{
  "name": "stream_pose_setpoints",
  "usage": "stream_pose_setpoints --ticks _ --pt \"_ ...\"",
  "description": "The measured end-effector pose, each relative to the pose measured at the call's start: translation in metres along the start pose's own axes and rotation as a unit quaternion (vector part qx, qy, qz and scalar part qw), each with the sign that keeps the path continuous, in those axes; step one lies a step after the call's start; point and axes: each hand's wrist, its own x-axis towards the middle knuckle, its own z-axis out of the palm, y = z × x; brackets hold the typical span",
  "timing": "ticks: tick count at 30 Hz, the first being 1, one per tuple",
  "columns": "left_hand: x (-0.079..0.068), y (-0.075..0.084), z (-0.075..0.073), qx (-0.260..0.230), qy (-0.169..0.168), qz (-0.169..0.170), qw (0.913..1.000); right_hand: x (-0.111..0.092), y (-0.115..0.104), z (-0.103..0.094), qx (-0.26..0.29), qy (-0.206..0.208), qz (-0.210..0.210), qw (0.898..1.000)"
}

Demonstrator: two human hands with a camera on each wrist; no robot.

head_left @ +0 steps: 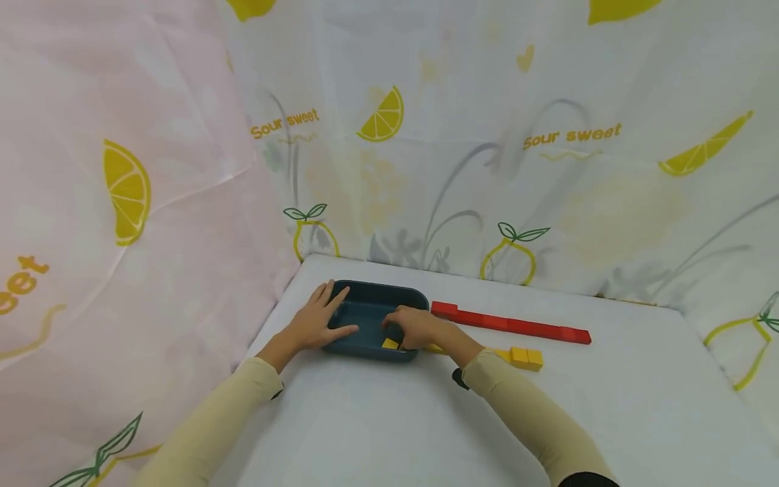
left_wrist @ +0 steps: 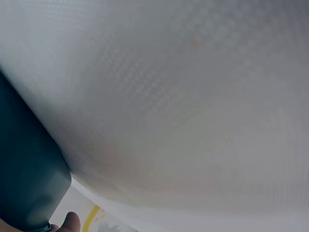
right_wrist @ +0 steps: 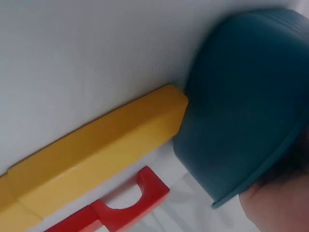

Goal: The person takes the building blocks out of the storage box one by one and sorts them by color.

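A dark teal tray with raised walls stands on the white table. My left hand lies over its left end with straight, spread fingers touching the rim. My right hand reaches over the right wall into the tray, fingers bent down onto a small yellow block on the tray's floor; its far side is hidden by the hand. Outside, a row of yellow blocks runs rightward from the tray under my right forearm. In the right wrist view, the end yellow block meets the tray's wall.
Behind the yellow row, a line of red blocks extends to the right; one red block has a rounded cut-out. A lemon-printed cloth hangs along the table's back edge, and a pinkish cloth borders the left.
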Motion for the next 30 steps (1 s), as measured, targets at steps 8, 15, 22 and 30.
stream_pose_setpoints --ticks 8,15,22,30 --pt "0.002 0.003 0.0 0.004 0.01 0.002 0.9999 0.012 0.004 0.001 -0.041 -0.004 -0.013 0.999" --pt "0.004 0.003 -0.003 0.004 0.007 0.002 1.0 0.016 0.005 0.002 -0.028 0.026 -0.009 0.999" --pt "0.002 0.004 -0.003 -0.004 -0.004 -0.009 0.9999 0.013 0.008 0.005 0.091 0.079 0.0 0.993" --pt "0.0 0.001 -0.001 -0.002 -0.006 -0.012 0.9999 0.011 0.009 0.007 0.171 0.124 -0.031 0.977"
